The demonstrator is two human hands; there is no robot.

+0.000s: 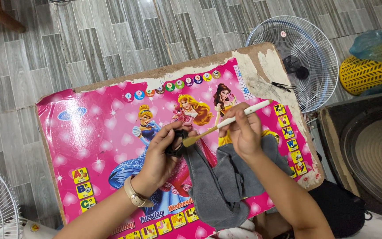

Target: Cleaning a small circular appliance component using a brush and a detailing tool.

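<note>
Brushing small black part (176,144) | left hand (160,155) fingers pinching part, grey cloth (226,181) beneath, mid-bench (89,146) | right hand (244,130) fingers clamping brush (226,123) | next likely: turn part, short light strokes

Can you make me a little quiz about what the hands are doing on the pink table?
1. Which hand holds the small brush with the white handle?
2. True or false: the grey cloth lies under the right hand.
3. What does the left hand pinch: a small dark part, a cup or a spoon?

Key: 1. The right hand. 2. True. 3. A small dark part, with the brush tip against it.
</note>
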